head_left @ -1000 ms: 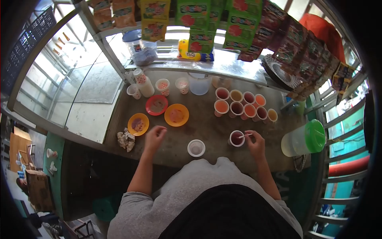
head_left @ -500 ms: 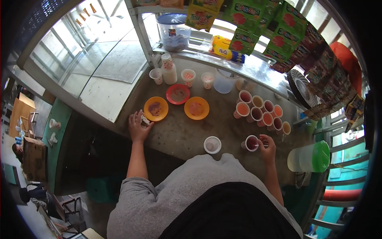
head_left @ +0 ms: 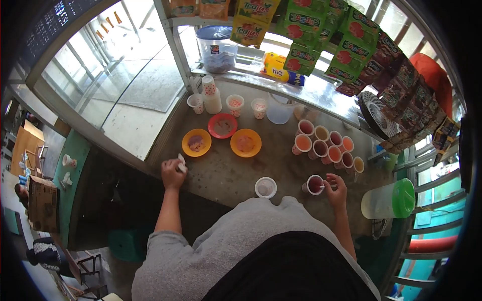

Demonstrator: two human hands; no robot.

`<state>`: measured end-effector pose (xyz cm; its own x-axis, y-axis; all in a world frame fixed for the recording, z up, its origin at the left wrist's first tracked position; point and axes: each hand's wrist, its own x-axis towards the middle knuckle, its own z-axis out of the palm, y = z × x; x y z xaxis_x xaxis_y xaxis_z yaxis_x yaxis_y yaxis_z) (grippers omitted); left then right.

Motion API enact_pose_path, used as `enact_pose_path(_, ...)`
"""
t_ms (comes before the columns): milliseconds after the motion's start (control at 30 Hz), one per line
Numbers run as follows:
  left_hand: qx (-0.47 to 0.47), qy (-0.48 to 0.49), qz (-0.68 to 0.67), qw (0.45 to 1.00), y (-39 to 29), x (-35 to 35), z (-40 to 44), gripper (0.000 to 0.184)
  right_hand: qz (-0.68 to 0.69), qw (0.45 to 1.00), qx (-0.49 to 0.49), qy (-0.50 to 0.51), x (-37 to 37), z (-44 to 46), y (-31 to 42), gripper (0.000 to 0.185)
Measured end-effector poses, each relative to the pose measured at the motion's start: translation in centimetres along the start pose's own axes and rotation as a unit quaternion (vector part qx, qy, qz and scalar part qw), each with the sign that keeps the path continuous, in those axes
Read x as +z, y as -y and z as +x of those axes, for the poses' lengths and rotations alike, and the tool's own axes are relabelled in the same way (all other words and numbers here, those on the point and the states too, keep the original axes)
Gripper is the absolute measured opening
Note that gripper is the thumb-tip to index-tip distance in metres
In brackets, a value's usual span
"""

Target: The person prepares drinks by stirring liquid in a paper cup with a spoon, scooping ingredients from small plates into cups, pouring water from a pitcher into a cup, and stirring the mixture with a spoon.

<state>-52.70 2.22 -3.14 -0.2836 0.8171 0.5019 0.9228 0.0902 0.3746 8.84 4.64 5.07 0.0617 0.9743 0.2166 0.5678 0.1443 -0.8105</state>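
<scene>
My left hand is closed on a crumpled white cloth at the left edge of the counter, below an orange plate. Between the fingers of my right hand is a thin white stick, its far end in a cup of dark red liquid. To the left of that cup stands a white cup with pale contents. A red plate and a second orange plate hold coloured residue.
Several filled cups stand grouped at the right. A green-lidded container is at the far right. Stacked cups and a clear tub line the back. Green sachets hang above. A blue-lidded container sits on the shelf.
The view has shifted. My left hand has moved left and down to the white cloth and closed on it. My right hand still holds the stick in the dark red cup.
</scene>
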Motion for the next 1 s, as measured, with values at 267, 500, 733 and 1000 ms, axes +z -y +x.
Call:
enact_pose_path(267, 0.128, 0.119, -0.120, 0.977, -8.8, 0.0, -3.4, 0.026, -0.030, 0.999, 0.013, 0.001, -0.6, -1.3, 0.7, 0.030)
enact_pose_path(500, 0.252, 0.210, -0.240, 0.914, -16.3, 5.9, -0.2, 0.028, 0.025, 0.999, 0.037, 0.019, 0.2, -1.5, 1.6, 0.033)
enact_pose_path(733, 0.296, 0.223, -0.270, 0.889, -20.7, 9.7, -0.1, 0.033, 0.031, 0.999, 0.034, -0.018, -0.3, -2.9, 1.2, 0.033)
enact_pose_path(1000, 0.273, 0.179, -0.233, 0.916, -22.5, 11.2, -0.5, 0.036, 0.063, 0.995, 0.077, -0.011, 0.0, -4.2, 1.0, 0.033)
